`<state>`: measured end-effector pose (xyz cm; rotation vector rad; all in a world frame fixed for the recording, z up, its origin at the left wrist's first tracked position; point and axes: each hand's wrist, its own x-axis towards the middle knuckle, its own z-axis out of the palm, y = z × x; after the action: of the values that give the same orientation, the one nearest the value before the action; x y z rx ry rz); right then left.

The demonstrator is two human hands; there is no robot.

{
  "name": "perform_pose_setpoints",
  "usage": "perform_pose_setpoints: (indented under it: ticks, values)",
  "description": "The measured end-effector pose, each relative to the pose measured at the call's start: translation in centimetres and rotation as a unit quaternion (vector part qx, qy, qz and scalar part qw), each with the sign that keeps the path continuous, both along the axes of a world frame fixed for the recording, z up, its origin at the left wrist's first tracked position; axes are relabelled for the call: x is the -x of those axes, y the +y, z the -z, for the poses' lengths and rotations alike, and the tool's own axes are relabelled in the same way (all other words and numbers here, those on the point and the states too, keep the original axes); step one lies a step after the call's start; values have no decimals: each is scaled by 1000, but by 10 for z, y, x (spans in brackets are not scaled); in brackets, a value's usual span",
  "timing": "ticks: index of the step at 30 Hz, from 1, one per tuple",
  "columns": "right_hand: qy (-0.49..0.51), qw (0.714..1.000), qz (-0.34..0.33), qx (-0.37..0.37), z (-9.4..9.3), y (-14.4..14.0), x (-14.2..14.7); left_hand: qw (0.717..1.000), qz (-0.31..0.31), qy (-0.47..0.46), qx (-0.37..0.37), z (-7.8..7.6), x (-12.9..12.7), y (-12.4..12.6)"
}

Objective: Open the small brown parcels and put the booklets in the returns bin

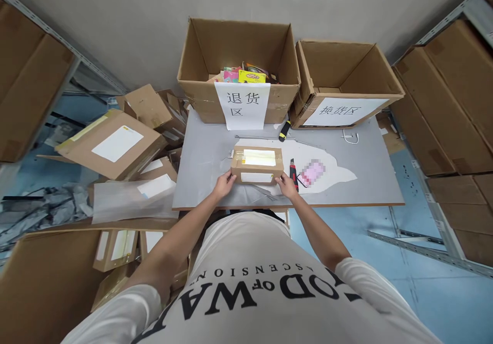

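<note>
Grey walls and metal shelving stacked with cardboard cartons surround a grey table [200,154], seen from your head camera looking down over your white printed shirt.

Near the table's front edge, about midway along it, sits a small cardboard parcel [257,165], taped shut, with a white label on top and another on the side facing you. Your left hand [224,184] rests against the parcel's near left corner, fingers curled loosely together and touching the cardboard. Your right hand [287,185] meets the near right corner the same way, fingers bent and close together against the side. Whether either hand grips the parcel or only steadies it cannot be told; the parcel lies flat on the table.

Just beside your right hand lies a red and black utility knife [294,173], pointing away from you, and next to it a pink, blurred object [311,173] on a white sheet [339,172].

Along the table's back edge stand two open cartons. The left carton [200,84] holds colourful packets and carries a hanging white paper sign with dark Chinese characters. The right carton [346,61] tilts toward you and has a similar sign. Between them lies a black and yellow marker [284,130].

Left of the table, labelled boxes [111,146] are heaped on the floor.
</note>
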<state>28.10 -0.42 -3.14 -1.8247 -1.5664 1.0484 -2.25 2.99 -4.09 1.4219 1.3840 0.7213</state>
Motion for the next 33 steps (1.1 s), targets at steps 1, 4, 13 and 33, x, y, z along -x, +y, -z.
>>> perform_pose_setpoints:
  ticks: [1, 4, 13, 33]
  values:
    - [-4, 1000, 0, -7, -7, 3, 0, 1000, -6, -6, -5, -6, 0, 0]
    - [-21, 999, 7, -24, -28, 13, 1, 999, -26, -22, -16, -23, 0, 4]
    - [-134, 990, 34, 40, -44, 24, 7, 996, -42, 80, 5, -31, -6, 9]
    - [-220, 959, 161, 72, -7, 10, -43, 985, -78, 140, 67, -9, -18, 6]
